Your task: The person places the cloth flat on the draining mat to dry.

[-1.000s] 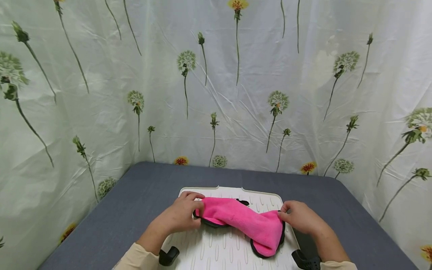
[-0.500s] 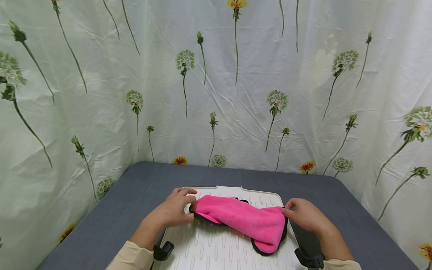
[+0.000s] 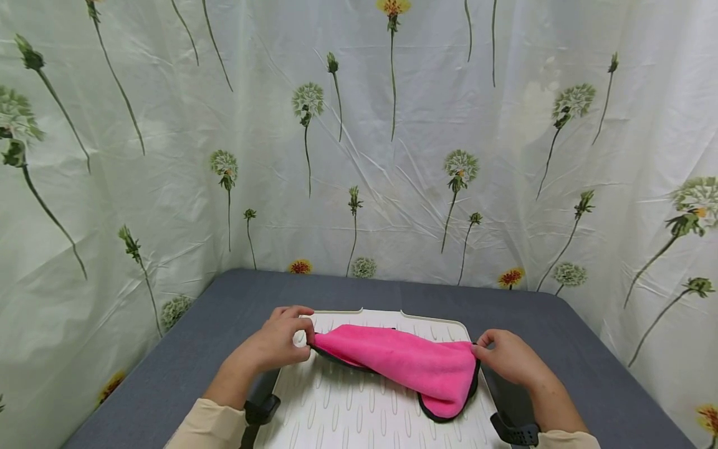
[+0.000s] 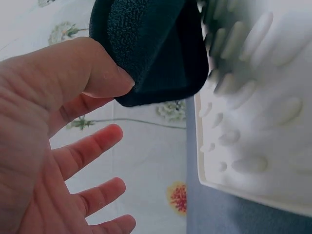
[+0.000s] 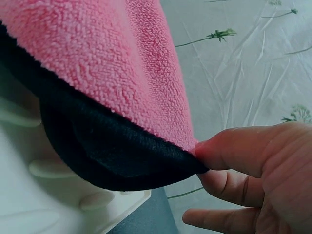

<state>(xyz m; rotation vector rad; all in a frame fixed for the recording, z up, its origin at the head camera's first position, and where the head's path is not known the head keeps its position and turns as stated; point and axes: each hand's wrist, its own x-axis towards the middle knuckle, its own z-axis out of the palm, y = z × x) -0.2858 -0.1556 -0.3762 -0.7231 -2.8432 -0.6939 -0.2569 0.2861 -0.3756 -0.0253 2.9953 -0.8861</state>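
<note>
A pink terry cloth [image 3: 398,362] with black edging spans both hands above a white ribbed tray [image 3: 336,411]. My left hand [image 3: 280,340] pinches its left corner between thumb and forefinger; the other fingers are spread apart in the left wrist view. There the cloth's dark side [image 4: 146,53] faces the camera. At the opposite corner, my right hand [image 3: 507,355] pinches the black border with thumb and forefinger, as the right wrist view shows up close. The cloth's near right part droops low toward the tray; whether it touches cannot be told.
The tray lies on a dark grey table [image 3: 235,312]. Behind and beside the table hangs a white curtain [image 3: 359,156] printed with dandelions. Each wrist wears a black strapped device, such as the one on the right wrist [image 3: 513,430].
My left hand has moved left, drawing the cloth's left corner outward and stretching its upper edge straighter. My right hand has shifted slightly right. A black bit behind the cloth is now mostly covered.
</note>
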